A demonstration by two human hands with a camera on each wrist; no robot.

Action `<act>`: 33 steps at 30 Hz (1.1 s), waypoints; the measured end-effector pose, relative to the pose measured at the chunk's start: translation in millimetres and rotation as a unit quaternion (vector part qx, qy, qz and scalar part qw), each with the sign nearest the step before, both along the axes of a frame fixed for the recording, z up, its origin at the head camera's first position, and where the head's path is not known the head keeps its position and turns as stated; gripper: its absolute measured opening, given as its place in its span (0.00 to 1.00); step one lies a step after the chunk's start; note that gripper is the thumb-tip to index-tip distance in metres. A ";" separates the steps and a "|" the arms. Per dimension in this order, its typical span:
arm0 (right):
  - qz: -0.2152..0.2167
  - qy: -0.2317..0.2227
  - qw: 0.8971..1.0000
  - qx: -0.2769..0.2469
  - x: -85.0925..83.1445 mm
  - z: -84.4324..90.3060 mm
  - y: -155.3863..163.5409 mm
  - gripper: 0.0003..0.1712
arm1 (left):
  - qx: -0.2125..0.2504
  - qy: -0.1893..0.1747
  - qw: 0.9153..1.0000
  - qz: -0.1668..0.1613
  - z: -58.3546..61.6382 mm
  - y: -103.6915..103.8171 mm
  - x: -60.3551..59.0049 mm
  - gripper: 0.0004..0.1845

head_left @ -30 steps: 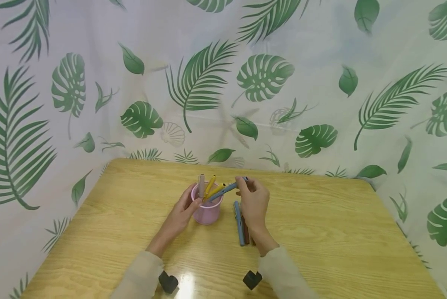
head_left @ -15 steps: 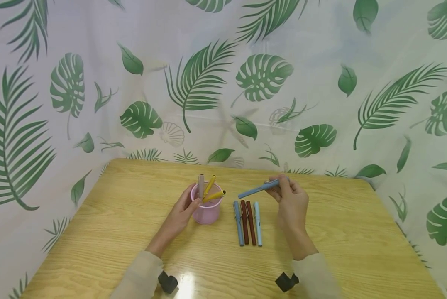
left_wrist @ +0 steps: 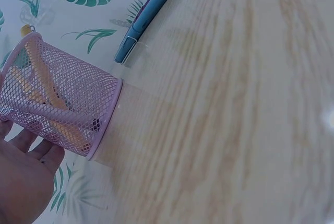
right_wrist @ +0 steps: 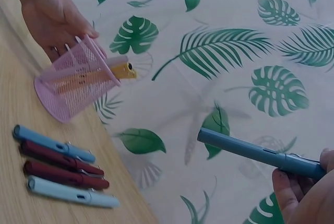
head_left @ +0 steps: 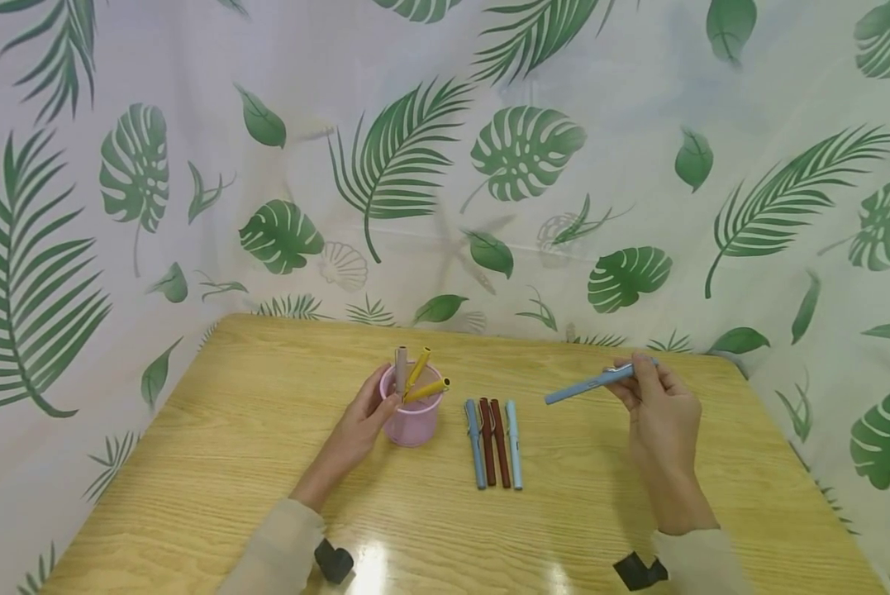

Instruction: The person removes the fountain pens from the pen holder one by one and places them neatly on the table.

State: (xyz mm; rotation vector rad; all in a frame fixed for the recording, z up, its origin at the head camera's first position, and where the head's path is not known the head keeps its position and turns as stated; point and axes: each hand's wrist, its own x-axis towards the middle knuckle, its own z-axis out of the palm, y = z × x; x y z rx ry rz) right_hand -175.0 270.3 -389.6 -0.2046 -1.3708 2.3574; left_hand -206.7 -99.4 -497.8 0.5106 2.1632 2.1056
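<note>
My left hand [head_left: 358, 420] grips a pink mesh pen holder [head_left: 411, 428] by its side, thumb at the rim. Inside it stand a pale greyish-pink pen [head_left: 401, 369] and two yellow pens [head_left: 420, 364], their caps above the rim. Off to the right my right hand [head_left: 663, 421] pinches a blue pen [head_left: 582, 387] by its clip end, above the table. Between the hands lie a blue pen [right_wrist: 55, 142], two dark red pens [right_wrist: 65, 174] and a light blue pen [right_wrist: 73, 192], side by side. The right wrist view shows the held pen's bare end pointing left.
All this is on a wood-grain table [head_left: 214, 463]. Right behind its far edge hangs a white cloth [head_left: 415, 289] printed with green leaves, which also runs along both sides.
My right hand has drawn the blue pen out of the pen holder and carried it well to the right, past the row of pens. The left hand and holder have stayed put.
</note>
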 end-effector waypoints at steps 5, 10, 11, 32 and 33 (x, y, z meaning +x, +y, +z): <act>-0.005 -0.002 1.000 0.003 7.1 1.7 17.8 0.16 | 0.003 0.000 1.000 -0.003 0.3 0.6 -0.1 0.34; -0.008 -0.008 1.000 0.006 9.8 0.8 29.3 0.13 | 0.009 0.004 1.000 -0.006 -0.1 0.5 -0.7 0.33; -0.009 -0.010 1.000 0.011 10.2 0.4 31.0 0.12 | 0.010 0.004 1.000 -0.006 -0.3 0.5 -0.8 0.33; 0.032 -0.081 0.989 0.119 7.4 -20.2 38.8 0.09 | -0.003 -0.011 1.000 -0.002 2.3 0.3 2.1 0.34; 0.036 -0.086 0.988 0.127 7.2 -21.3 38.5 0.09 | -0.003 -0.011 1.000 -0.001 2.2 0.4 2.1 0.34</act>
